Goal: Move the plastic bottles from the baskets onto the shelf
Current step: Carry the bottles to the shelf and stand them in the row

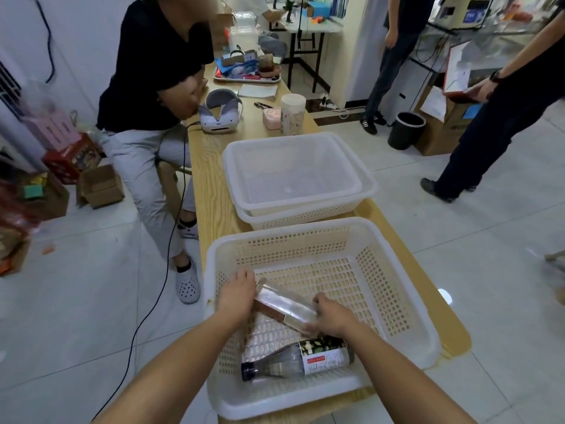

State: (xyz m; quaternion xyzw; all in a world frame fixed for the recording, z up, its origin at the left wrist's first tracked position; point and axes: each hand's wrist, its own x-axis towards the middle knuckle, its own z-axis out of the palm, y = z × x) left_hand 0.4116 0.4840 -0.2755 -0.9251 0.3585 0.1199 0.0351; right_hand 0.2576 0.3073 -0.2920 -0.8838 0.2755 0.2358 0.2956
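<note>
- Head view, entry one: perforated basket [305,249], cream plastic, stood at the near end of a wooden table [208,179]. It serves as the landmark for all the entries below.
- Clear plastic bottle [284,307]: slantwise inside the basket, toward its left wall. Whether it was off the floor could not be told.
- Left hand [235,296]: curled over the bottle's far end.
- Right hand [331,316]: wrapped round its near end. The two-handed hold was probably meant to bring the bottle level over the rim.
- Floral-label bottle [305,359]: lay along the basket's near wall, dark cap leftward, untouched. It was judged next in line.
- Stacked tubs [305,209]: just beyond the basket's far wall.
- Shelf: not in view.
</note>
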